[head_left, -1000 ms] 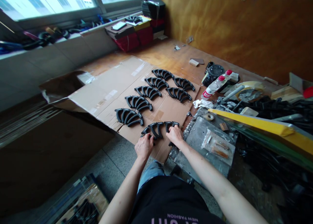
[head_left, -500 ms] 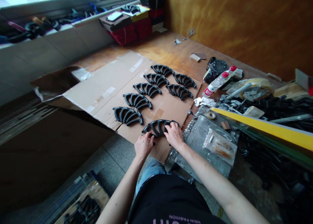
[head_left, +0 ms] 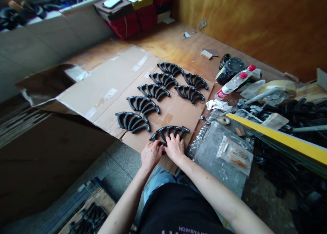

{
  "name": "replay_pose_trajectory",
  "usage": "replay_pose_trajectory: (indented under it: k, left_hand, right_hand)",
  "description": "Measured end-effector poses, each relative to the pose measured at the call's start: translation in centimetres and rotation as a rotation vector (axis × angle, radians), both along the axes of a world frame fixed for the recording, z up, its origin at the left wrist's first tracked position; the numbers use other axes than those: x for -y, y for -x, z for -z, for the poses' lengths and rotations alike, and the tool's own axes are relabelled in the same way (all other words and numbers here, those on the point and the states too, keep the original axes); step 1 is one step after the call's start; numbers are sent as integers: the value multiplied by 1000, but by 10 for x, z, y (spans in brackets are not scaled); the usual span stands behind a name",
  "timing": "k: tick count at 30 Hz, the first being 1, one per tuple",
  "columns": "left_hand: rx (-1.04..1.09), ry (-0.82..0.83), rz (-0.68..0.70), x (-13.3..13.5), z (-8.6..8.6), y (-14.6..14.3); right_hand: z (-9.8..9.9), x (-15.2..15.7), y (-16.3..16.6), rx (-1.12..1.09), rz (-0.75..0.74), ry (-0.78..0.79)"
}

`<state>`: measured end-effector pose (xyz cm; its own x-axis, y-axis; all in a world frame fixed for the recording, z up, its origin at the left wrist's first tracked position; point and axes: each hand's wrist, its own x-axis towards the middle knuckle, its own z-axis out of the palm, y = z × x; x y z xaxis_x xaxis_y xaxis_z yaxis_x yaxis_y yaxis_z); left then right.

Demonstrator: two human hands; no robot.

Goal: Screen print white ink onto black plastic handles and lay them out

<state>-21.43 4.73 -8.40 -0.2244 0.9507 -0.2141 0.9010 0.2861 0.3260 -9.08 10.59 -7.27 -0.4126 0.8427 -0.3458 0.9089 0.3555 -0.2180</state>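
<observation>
Several black curved fan-shaped parts lie in rows on a flattened cardboard sheet [head_left: 107, 90]. The nearest part [head_left: 170, 131] sits by the cardboard's front edge. My left hand [head_left: 150, 155] rests on its left end with fingers bent down on it. My right hand [head_left: 174, 146] lies over its lower middle, fingers pressing on the ribs. Both hands nearly touch each other. The neighbouring part [head_left: 133, 121] lies to the left, untouched.
A grey metal plate [head_left: 217, 148] with a small plastic packet lies to the right. Behind it are a white squeeze bottle [head_left: 237, 80], a black tub [head_left: 231, 68], a yellow bar [head_left: 278, 138] and a heap of black pieces. Red boxes [head_left: 130, 22] stand at the back.
My right hand has slid left from the part's right end to its middle, close to my left hand. The view has tilted downward.
</observation>
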Motion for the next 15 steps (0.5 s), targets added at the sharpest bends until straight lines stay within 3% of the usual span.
replay_pose_trajectory:
  k: [9, 15]
  left_hand:
    - [38, 32, -7, -3, 0, 5]
    - [58, 37, -17, -4, 0, 8]
  right_hand:
    - [-1, -3, 0, 23, -8, 9]
    - [-9, -6, -17, -49, -65, 48]
